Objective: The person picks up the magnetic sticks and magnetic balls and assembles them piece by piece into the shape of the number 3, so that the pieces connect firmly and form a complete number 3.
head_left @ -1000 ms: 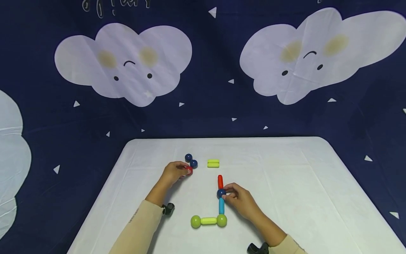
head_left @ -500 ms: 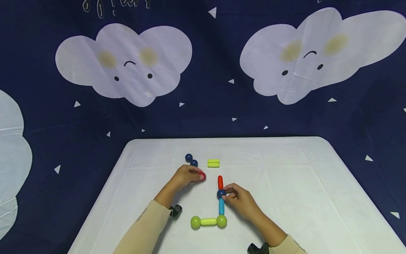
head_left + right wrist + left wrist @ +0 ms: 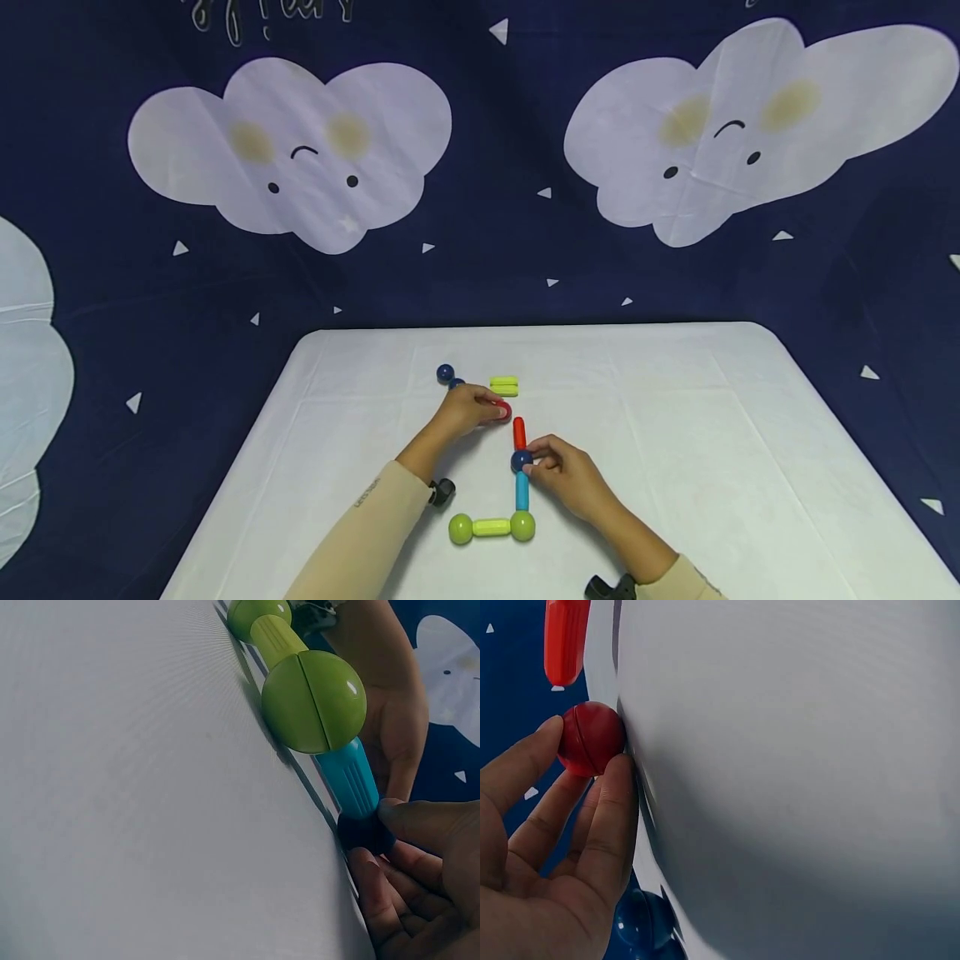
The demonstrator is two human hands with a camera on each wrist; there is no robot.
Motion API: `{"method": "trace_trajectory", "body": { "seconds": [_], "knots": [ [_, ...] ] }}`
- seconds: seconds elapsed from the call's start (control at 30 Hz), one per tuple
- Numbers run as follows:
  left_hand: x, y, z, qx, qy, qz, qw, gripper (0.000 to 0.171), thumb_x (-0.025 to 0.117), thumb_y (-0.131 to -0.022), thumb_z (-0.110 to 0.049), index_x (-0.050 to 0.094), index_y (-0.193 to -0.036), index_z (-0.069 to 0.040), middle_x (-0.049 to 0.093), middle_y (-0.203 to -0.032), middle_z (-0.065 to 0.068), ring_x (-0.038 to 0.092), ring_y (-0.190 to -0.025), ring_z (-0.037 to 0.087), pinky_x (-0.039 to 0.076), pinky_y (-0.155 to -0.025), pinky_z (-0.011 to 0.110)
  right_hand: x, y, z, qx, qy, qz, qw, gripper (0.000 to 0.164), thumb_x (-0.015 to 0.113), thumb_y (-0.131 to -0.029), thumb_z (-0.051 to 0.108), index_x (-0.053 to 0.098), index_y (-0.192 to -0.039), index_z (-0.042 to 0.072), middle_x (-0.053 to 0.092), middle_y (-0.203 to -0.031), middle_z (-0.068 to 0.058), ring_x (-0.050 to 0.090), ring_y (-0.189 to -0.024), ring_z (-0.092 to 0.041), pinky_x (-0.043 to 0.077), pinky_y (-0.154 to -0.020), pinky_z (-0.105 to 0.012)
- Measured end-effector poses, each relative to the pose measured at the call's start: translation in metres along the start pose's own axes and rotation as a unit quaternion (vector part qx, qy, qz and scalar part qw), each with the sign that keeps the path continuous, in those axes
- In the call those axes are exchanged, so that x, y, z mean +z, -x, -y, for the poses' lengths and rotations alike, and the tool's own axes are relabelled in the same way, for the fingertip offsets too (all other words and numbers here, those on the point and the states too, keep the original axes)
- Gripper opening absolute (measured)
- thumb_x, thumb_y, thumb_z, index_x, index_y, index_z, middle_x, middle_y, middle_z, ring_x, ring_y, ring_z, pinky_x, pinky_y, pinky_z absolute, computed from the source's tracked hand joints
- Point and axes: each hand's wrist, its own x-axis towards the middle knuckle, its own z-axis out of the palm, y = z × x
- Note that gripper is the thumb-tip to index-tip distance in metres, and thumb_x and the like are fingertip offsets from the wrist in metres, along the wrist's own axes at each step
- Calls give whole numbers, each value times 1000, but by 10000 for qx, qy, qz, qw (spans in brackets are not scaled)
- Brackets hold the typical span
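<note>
A red ball (image 3: 591,741) with a seam is pinched between thumb and fingers of my left hand (image 3: 462,409), just short of the far end of a red rod (image 3: 519,432). My right hand (image 3: 567,476) pinches a dark blue ball (image 3: 520,462) between thumb and fingers. That ball joins the red rod to a light blue rod (image 3: 522,492). Nearer the front, the light blue rod meets a green ball (image 3: 522,526). From there a yellow-green rod (image 3: 491,527) runs left to a second green ball (image 3: 461,528). In the left wrist view a gap separates red ball and red rod.
Two loose dark blue balls (image 3: 446,373) lie behind my left hand, one partly hidden by it. Two yellow-green rods (image 3: 504,386) lie side by side just beyond the red ball. The white table (image 3: 675,417) ends at a dark blue cloth (image 3: 495,283) with clouds.
My left hand has carried the red ball rightward from beside the loose blue balls to near the red rod's far end. My right hand keeps its hold on the dark blue ball.
</note>
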Motion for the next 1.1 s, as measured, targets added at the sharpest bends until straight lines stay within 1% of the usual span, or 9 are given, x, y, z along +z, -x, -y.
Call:
{"method": "trace_trajectory", "body": {
  "seconds": [0.2, 0.43, 0.57, 0.7, 0.83, 0.93, 1.1],
  "knots": [
    [6, -3, -6, 133, 114, 103, 9998, 23, 80, -87, -18, 77, -106, -5, 76, -94, 7, 65, -79, 12, 53, -70, 23, 0, 0, 0, -20, 51, -8, 10000, 27, 77, -90, 25, 68, -112, 12, 73, -96, 0, 60, -75, -5, 50, -67, -20],
    [12, -6, -10, 25, -139, 7, 9999, 25, 81, -86, -21, 78, -107, -8, 75, -95, 5, 63, -82, 12, 52, -70, 22, -2, 1, 2, -67, 85, 20, 9999, 26, 76, -91, 26, 68, -112, 12, 73, -92, 1, 61, -74, -4, 50, -66, -20],
    [15, -7, -12, 25, -37, 93, 9999, 24, 81, -86, -18, 78, -107, -6, 75, -96, 6, 64, -80, 11, 54, -71, 22, -2, 0, 4, -31, 126, 23, 9999, 26, 76, -91, 26, 69, -112, 13, 73, -94, 1, 61, -75, -5, 50, -67, -20],
    [17, -7, -13, 103, 46, 172, 9998, 24, 80, -86, -17, 77, -107, -5, 73, -96, 8, 65, -79, 12, 57, -72, 24, -2, 0, 4, 8, 180, -3, 9998, 26, 76, -91, 26, 69, -111, 13, 73, -93, 1, 60, -75, -5, 49, -67, -20],
    [19, -7, -14, 76, 38, 155, 9998, 26, 81, -86, -20, 77, -108, -7, 73, -97, 7, 64, -79, 12, 55, -72, 25, -1, -1, 4, 27, 187, -8, 9998, 25, 76, -91, 27, 69, -111, 13, 72, -91, 2, 60, -75, -6, 49, -66, -20],
    [20, -7, -14, 35, 35, 127, 9999, 26, 81, -86, -23, 78, -109, -10, 74, -97, 6, 63, -79, 12, 54, -71, 24, -1, -1, 4, 31, 184, 10, 9998, 25, 76, -91, 26, 70, -110, 13, 71, -85, 2, 59, -73, -5, 49, -66, -20],
    [21, -8, -11, 66, 93, 130, 9999, 27, 81, -86, -24, 78, -110, -11, 75, -97, 6, 63, -80, 12, 54, -72, 24, -1, -3, 2, 15, 173, 43, 9998, 23, 76, -90, 25, 70, -109, 13, 70, -80, 2, 60, -71, -6, 49, -65, -20]
  ]
}}
